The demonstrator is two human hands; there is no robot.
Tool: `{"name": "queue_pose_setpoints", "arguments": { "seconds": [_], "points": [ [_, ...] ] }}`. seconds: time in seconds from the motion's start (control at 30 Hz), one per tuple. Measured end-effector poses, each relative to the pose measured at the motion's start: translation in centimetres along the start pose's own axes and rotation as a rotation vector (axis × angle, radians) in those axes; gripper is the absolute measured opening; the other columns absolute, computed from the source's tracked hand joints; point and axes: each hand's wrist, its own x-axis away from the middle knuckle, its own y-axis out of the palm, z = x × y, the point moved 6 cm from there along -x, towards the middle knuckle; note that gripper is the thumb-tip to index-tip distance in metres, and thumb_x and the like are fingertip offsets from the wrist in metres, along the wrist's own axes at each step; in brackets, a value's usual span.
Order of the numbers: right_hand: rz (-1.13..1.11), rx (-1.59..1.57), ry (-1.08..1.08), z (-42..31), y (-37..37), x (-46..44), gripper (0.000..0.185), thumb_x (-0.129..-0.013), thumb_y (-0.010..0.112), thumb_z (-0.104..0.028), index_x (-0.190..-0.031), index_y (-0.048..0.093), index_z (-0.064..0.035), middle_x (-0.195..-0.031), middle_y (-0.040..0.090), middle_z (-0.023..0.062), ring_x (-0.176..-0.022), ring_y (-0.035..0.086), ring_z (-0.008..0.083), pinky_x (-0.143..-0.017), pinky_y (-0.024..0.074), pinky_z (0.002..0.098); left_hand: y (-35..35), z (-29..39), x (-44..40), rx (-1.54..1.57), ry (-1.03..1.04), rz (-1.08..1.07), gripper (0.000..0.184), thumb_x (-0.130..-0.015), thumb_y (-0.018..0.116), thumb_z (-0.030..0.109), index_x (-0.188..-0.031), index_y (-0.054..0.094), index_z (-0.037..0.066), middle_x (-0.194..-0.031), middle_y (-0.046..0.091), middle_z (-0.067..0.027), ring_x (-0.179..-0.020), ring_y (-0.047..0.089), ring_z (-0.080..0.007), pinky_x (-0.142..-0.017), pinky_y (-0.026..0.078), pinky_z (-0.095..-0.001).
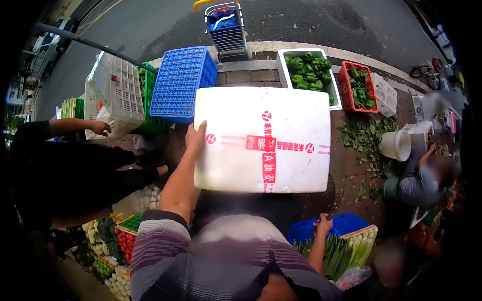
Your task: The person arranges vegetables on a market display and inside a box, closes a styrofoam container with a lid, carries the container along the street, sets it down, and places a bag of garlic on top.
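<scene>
A white foam box (226,165) with red and white printed tape fills the middle of the view. My left hand (196,138) grips its left edge, thumb on the face towards me and the other fingers hidden behind. Lower right, my right hand (323,226) is closed around a small dark object (329,217), whose kind I cannot make out. This hand is apart from the foam box, above long green vegetables (337,256) and near a blue crate (351,223).
A blue crate (181,83) and a white crate (123,90) stand left; green peppers (309,71) fill a foam box ahead. A red basket (358,86) and loose leaves (369,140) lie right. A person (100,125) stands left; another (427,175) sits right. A trolley (226,35) stands beyond.
</scene>
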Motion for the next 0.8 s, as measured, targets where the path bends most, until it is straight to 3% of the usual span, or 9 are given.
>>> {"name": "queue_pose_setpoints", "arguments": {
  "seconds": [0.07,0.17,0.23,0.33,0.43,0.47,0.63,0.73,0.8],
  "points": [
    [-0.054,0.068,-0.031,-2.0,-0.1,-3.9,0.011,-0.090,0.067,-0.011,-0.094,0.056,-0.0118,-0.066,0.050,-0.0005,-0.047,0.046,0.0105,-0.043,0.0442,0.0267,-0.1,1.9,1.9,-0.278,-0.047,0.187,0.091,-0.090,0.059,0.064,-0.150,0.037,-0.001,-0.142,0.052,-0.0285,-0.132,0.050,-0.0425,-0.111,0.038,-0.0427],
    [-0.169,0.148,-0.055,-4.4,-1.1,-9.4,0.014,-0.088,0.070,-0.012,-0.092,0.057,-0.0096,-0.068,0.051,-0.0010,-0.052,0.049,0.0104,-0.045,0.0486,0.0288,2.0,4.3,4.6,-0.482,0.057,0.319,0.077,-0.097,0.055,0.050,-0.153,0.034,0.002,-0.161,0.031,-0.0188,-0.150,0.024,-0.0378,-0.119,0.017,-0.0606],
    [-0.212,0.048,0.004,-4.2,-1.5,-12.6,0.012,-0.090,0.069,-0.012,-0.093,0.057,-0.0088,-0.073,0.055,0.0027,-0.055,0.054,0.0136,-0.049,0.0519,0.0324,5.4,7.3,6.7,-0.584,0.211,0.325,0.073,-0.098,0.056,0.048,-0.153,0.035,0.005,-0.160,0.032,-0.0186,-0.150,0.021,-0.0409,-0.119,0.013,-0.0619],
    [-0.297,-0.464,0.137,-6.7,-1.6,-12.7,0.011,-0.093,0.067,-0.014,-0.097,0.059,-0.0082,-0.081,0.060,0.0081,-0.065,0.061,0.0217,-0.062,0.0569,0.0429,13.6,10.6,10.3,-0.602,0.457,0.148,0.077,-0.096,0.056,0.055,-0.153,0.037,0.007,-0.161,0.030,-0.0195,-0.150,0.019,-0.0442,-0.117,0.011,-0.0677],
    [-0.551,-0.887,0.242,-9.8,0.4,-11.3,0.020,-0.097,0.065,-0.023,-0.105,0.061,-0.0054,-0.102,0.064,0.0143,-0.104,0.064,0.0374,-0.090,0.0518,0.0566,19.1,12.8,13.2,-0.793,0.470,0.125,0.080,-0.094,0.052,0.061,-0.154,0.036,0.010,-0.162,0.025,-0.0216,-0.150,0.016,-0.0476,-0.116,0.006,-0.0705],
    [-0.536,-0.928,0.211,-9.8,0.8,-11.6,0.018,-0.099,0.064,-0.021,-0.106,0.062,-0.0044,-0.108,0.063,0.0143,-0.112,0.061,0.0387,-0.092,0.0515,0.0555,19.6,12.7,13.1,-0.802,0.456,0.137,0.080,-0.095,0.050,0.062,-0.155,0.035,0.012,-0.163,0.022,-0.0224,-0.150,0.012,-0.0483,-0.116,0.004,-0.0702],
    [-0.561,-0.523,0.060,-12.3,3.8,-11.7,0.016,-0.095,0.068,-0.012,-0.110,0.064,-0.0055,-0.103,0.067,0.0108,-0.093,0.068,0.0271,-0.078,0.0575,0.0439,19.7,12.5,12.7,-0.815,0.435,0.105,0.079,-0.095,0.051,0.061,-0.156,0.033,0.012,-0.163,0.021,-0.0220,-0.151,0.010,-0.0471,-0.116,0.003,-0.0707],
    [-0.437,-0.789,0.034,-14.9,3.0,-11.0,0.021,-0.092,0.070,-0.011,-0.112,0.062,-0.0097,-0.100,0.069,0.0119,-0.087,0.069,0.0267,-0.068,0.0575,0.0430,19.8,12.8,12.7,-0.804,0.450,0.105,0.079,-0.095,0.051,0.061,-0.155,0.035,0.012,-0.163,0.021,-0.0219,-0.151,0.010,-0.0471,-0.116,0.003,-0.0706],
    [-0.427,-0.957,-0.062,-17.0,1.8,-9.4,0.022,-0.091,0.071,-0.012,-0.110,0.060,-0.0160,-0.102,0.070,0.0132,-0.093,0.070,0.0320,-0.081,0.0575,0.0495,19.5,13.0,12.6,-0.812,0.425,0.075,0.079,-0.095,0.051,0.061,-0.155,0.035,0.012,-0.163,0.021,-0.0219,-0.151,0.010,-0.0472,-0.116,0.003,-0.0707]
  ]
}}
